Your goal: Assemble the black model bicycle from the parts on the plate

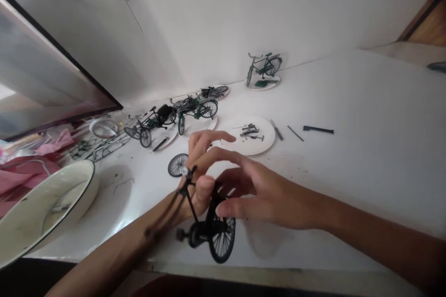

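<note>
A small black model bicycle is held above the near edge of the table, with its one visible spoked wheel towards me. My left hand is closed round its frame from behind, the thumb pressed near the seat end. My right hand pinches at the wheel's upper part, its thumb on the near side; the other fingers curve behind and are partly hidden. The handlebar end points left and is blurred. Just beyond my left hand lies a loose spoked wheel.
A white plate bears several small dark parts. To its right lie a thin rod and a black bar. Several model bicycles stand back left; a green one stands by the wall. An enamel basin sits left.
</note>
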`<action>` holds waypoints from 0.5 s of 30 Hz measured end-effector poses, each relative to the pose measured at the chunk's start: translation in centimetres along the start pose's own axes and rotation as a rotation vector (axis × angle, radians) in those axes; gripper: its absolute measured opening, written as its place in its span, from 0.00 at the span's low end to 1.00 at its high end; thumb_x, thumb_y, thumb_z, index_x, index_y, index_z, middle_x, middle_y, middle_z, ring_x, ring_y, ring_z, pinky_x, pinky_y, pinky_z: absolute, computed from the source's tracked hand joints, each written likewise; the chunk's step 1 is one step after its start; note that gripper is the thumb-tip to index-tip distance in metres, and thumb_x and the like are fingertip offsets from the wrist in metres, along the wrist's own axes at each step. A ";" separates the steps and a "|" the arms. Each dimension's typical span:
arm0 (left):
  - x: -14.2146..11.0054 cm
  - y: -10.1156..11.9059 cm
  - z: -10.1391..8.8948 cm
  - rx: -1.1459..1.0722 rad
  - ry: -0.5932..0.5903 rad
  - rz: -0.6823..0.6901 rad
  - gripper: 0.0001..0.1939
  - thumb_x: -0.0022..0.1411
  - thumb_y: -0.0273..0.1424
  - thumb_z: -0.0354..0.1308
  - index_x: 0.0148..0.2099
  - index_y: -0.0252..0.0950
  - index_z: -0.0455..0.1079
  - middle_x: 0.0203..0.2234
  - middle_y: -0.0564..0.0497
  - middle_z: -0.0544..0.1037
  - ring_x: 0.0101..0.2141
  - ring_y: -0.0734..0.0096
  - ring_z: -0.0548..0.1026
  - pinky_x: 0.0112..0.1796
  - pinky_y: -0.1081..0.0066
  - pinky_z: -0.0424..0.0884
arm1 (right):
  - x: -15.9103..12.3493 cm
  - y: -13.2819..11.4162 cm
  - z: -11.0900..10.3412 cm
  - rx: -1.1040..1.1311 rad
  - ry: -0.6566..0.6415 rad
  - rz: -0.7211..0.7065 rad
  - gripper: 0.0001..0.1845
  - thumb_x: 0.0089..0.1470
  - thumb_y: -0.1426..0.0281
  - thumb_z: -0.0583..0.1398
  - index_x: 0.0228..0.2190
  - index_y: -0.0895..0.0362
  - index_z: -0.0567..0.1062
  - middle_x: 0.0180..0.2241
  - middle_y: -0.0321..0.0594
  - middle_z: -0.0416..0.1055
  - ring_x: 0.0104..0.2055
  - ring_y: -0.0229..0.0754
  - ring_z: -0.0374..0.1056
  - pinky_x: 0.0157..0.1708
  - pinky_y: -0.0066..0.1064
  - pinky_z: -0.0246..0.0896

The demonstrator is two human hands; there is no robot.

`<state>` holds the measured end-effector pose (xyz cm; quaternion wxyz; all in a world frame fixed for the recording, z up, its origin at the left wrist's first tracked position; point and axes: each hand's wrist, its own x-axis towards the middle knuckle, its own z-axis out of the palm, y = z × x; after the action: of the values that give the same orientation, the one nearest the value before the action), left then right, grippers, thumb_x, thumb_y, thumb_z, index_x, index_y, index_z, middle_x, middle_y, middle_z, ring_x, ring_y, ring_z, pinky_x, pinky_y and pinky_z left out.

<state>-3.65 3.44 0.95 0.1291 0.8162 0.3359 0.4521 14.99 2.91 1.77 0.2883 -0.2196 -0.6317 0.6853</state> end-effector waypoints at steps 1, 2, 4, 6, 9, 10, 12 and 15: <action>0.1 -0.5 -0.2 0.001 -0.049 -0.023 0.37 0.72 0.57 0.31 0.40 0.39 0.74 0.52 0.44 0.74 0.52 0.53 0.68 0.60 0.49 0.59 | 0.1 0.4 -0.2 -0.002 -0.031 0.054 0.28 0.53 0.65 0.70 0.55 0.52 0.72 0.46 0.42 0.76 0.45 0.46 0.74 0.41 0.36 0.71; 0.2 -1.2 -0.4 -0.012 -0.100 -0.028 0.35 0.73 0.56 0.32 0.41 0.39 0.74 0.52 0.43 0.74 0.53 0.53 0.68 0.60 0.49 0.59 | 0.2 0.7 -0.4 -0.014 -0.051 0.094 0.25 0.54 0.65 0.70 0.53 0.53 0.73 0.43 0.42 0.76 0.43 0.45 0.74 0.40 0.36 0.70; 0.6 -2.6 -0.9 -0.038 -0.252 -0.041 0.33 0.74 0.54 0.34 0.48 0.38 0.73 0.53 0.41 0.74 0.56 0.53 0.67 0.61 0.50 0.59 | 0.4 1.2 -0.9 -0.028 -0.043 0.114 0.19 0.56 0.64 0.68 0.49 0.55 0.76 0.40 0.41 0.76 0.42 0.44 0.73 0.38 0.34 0.69; 0.9 -3.8 -1.3 -0.089 -0.414 -0.011 0.31 0.74 0.53 0.36 0.53 0.37 0.72 0.52 0.40 0.74 0.56 0.54 0.69 0.61 0.51 0.61 | 0.5 1.3 -1.3 -0.013 -0.042 0.108 0.17 0.58 0.65 0.66 0.48 0.56 0.77 0.40 0.40 0.75 0.40 0.42 0.71 0.37 0.32 0.67; 1.5 -4.7 -1.8 -0.088 -0.556 -0.004 0.25 0.74 0.50 0.45 0.54 0.38 0.72 0.52 0.41 0.75 0.56 0.55 0.69 0.60 0.53 0.65 | 0.6 0.9 -1.9 0.043 -0.013 0.158 0.17 0.59 0.68 0.65 0.50 0.57 0.76 0.40 0.39 0.73 0.39 0.39 0.69 0.35 0.29 0.65; 1.8 -4.7 -2.1 -0.064 -0.558 -0.012 0.22 0.74 0.48 0.48 0.54 0.39 0.73 0.54 0.41 0.74 0.57 0.55 0.69 0.60 0.52 0.65 | 0.5 0.7 -2.0 0.063 0.013 0.185 0.16 0.59 0.68 0.65 0.49 0.57 0.76 0.39 0.39 0.73 0.39 0.38 0.69 0.36 0.29 0.65; 2.3 -4.7 -2.8 0.022 -0.518 -0.017 0.17 0.72 0.43 0.53 0.54 0.40 0.73 0.57 0.41 0.72 0.60 0.55 0.67 0.61 0.51 0.64 | 0.5 0.5 -2.3 0.096 0.074 0.216 0.13 0.60 0.68 0.64 0.47 0.57 0.77 0.39 0.39 0.74 0.38 0.38 0.69 0.38 0.30 0.65; 2.5 -4.7 -4.6 0.267 -0.466 -0.008 0.16 0.69 0.40 0.59 0.55 0.39 0.74 0.60 0.40 0.71 0.61 0.52 0.66 0.62 0.50 0.63 | 0.6 0.5 -2.6 0.124 0.170 0.163 0.10 0.59 0.67 0.65 0.42 0.57 0.77 0.40 0.39 0.75 0.40 0.38 0.70 0.42 0.31 0.64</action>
<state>-8.55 8.16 2.77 0.0960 0.9067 0.3568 0.2033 16.22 5.29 1.01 0.2973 -0.3093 -0.5417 0.7229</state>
